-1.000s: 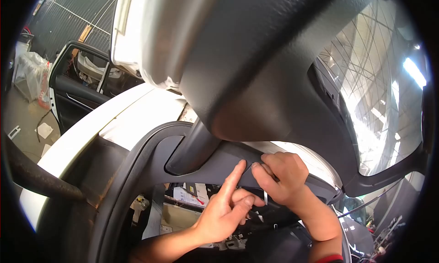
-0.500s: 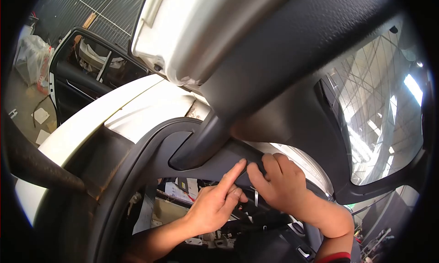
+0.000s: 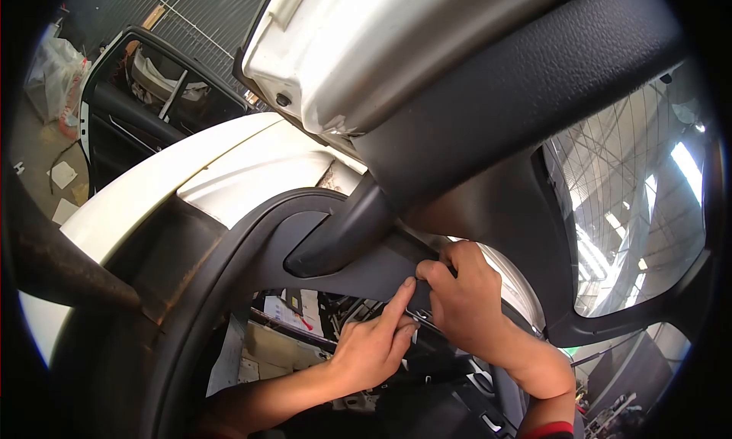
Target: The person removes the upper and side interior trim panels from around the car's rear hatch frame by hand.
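A dark grey curved pillar trim panel (image 3: 358, 270) lies around the tailgate opening of a white car. My left hand (image 3: 370, 351) is at its lower edge, one digit stretched up along the panel face and the other fingers curled below the edge. Close beside it, my right hand (image 3: 467, 290) has its fingers bent over the panel's upper edge; their tips are hidden. Both hands nearly meet at the panel. A thick black strut-like piece (image 3: 335, 237) passes in front of the panel at its left part.
Overhead hangs the raised tailgate with black inner trim (image 3: 488, 103) and a rear window (image 3: 633, 202). A black rubber seal (image 3: 210, 294) rims the opening. A removed car door (image 3: 130, 96) and a plastic bag (image 3: 53, 77) are at the far left. Inside are papers (image 3: 286, 313) and exposed metal.
My right hand has shifted slightly down and its fingers curl more over the edge. My left digit now almost touches it. The camera view has moved a little.
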The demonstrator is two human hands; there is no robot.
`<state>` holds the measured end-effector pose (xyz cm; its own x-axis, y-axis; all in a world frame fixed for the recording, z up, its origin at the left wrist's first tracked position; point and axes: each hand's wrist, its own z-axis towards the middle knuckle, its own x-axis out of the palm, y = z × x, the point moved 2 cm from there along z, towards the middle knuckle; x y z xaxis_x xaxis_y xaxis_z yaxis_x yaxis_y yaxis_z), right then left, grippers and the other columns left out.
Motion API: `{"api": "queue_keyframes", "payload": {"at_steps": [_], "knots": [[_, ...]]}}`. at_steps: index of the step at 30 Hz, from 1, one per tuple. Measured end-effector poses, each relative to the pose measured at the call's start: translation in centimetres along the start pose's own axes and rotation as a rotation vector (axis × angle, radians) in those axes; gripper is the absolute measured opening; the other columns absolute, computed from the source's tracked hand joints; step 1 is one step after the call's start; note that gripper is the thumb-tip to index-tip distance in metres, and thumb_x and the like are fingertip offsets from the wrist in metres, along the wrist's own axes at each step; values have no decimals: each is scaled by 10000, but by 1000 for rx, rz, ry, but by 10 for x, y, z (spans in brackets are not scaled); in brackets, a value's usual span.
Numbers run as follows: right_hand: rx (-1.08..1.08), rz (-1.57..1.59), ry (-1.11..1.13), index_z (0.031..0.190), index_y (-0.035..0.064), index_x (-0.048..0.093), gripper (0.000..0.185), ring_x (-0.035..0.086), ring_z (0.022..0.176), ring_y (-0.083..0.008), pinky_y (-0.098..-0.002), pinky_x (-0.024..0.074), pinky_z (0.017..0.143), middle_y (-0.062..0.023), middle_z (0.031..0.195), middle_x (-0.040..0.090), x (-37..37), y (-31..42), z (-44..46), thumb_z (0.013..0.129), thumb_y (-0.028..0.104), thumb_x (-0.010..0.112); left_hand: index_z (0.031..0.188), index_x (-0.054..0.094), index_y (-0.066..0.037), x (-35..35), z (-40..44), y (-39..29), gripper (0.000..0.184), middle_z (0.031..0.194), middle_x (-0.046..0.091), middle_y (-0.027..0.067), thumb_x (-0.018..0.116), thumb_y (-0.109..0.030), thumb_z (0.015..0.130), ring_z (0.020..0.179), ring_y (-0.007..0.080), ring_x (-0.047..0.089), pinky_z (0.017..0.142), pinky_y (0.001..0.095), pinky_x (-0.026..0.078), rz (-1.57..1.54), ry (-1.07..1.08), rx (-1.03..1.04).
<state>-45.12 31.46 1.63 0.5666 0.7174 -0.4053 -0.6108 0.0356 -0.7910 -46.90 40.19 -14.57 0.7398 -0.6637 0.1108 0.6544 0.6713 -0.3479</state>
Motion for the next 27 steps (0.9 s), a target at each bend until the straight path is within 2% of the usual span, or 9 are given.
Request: {"api": "queue_keyframes", "payload": {"at_steps": [6, 8, 9, 11, 15, 17, 20, 24, 27], "knots": [[27, 23, -62, 963, 99, 663, 299, 588, 798, -286, -393, 489, 597, -100, 911, 552, 2, 1, -1, 679, 34, 728, 1601, 203, 19, 13, 4, -2, 746, 838, 739, 89, 595, -57, 971, 719, 321, 737, 668, 407, 585, -75, -95, 46], [52, 75, -57, 989, 105, 669, 401, 569, 837, -308, -434, 465, 616, -115, 919, 546, 5, -1, -4, 626, -61, 636, 1570, 235, 27, 11, 4, -10, 672, 804, 725, 94, 567, -33, 989, 711, 285, 741, 678, 378, 576, -243, -108, -11], [52, 75, -57, 989, 105, 669, 401, 569, 837, -308, -434, 465, 616, -115, 919, 546, 5, -2, -6, 626, -61, 636, 1570, 235, 27, 10, 5, -12, 672, 804, 725, 94, 567, -33, 989, 711, 285, 741, 678, 378, 576, -243, -108, -12], [45, 92, -74, 1027, 95, 688, 394, 603, 844, -294, -403, 514, 676, -105, 949, 575, 3, -5, -11, 650, -21, 692, 1513, 280, 24, 10, 9, -12, 562, 782, 714, 92, 535, -20, 1014, 665, 217, 712, 665, 334, 557, -424, -101, -142], [66, 129, -125, 1102, 70, 684, 462, 617, 903, -320, -418, 526, 747, -125, 1005, 613, 1, -5, -25, 661, -64, 659, 1443, 318, 11, 12, 13, -12, 452, 748, 682, 73, 510, -26, 1035, 607, 149, 640, 615, 295, 519, -592, -99, -223], [192, 239, -217, 1139, 29, 668, 449, 628, 948, -351, -432, 527, 804, -149, 1057, 641, 7, -15, -32, 707, -91, 636, 1407, 333, 0, 10, 15, -12, 404, 732, 651, 55, 497, -23, 1038, 584, 105, 579, 579, 265, 484, -707, -98, -265], [171, 343, -244, 1161, -2, 652, 404, 640, 963, -370, -437, 528, 814, -168, 1075, 658, 16, -21, -40, 763, -66, 681, 1410, 308, -68, 9, 15, -13, 405, 759, 622, 85, 471, 4, 1047, 594, 96, 541, 560, 236, 457, -714, -76, -288], [188, 325, -254, 1162, 0, 658, 385, 653, 942, -353, -435, 536, 809, -165, 1069, 668, 15, -15, -33, 784, -34, 727, 1416, 304, -69, 9, 14, -10, 414, 752, 618, 83, 467, 11, 1044, 593, 97, 540, 563, 233, 457, -703, -71, -278], [114, 290, -239, 1165, 3, 666, 394, 662, 911, -337, -431, 545, 791, -159, 1056, 674, 16, -19, -33, 781, -31, 745, 1417, 304, -69, 8, 14, -10, 416, 752, 617, 80, 466, 11, 1043, 595, 96, 540, 564, 232, 457, -694, -66, -281]]}}
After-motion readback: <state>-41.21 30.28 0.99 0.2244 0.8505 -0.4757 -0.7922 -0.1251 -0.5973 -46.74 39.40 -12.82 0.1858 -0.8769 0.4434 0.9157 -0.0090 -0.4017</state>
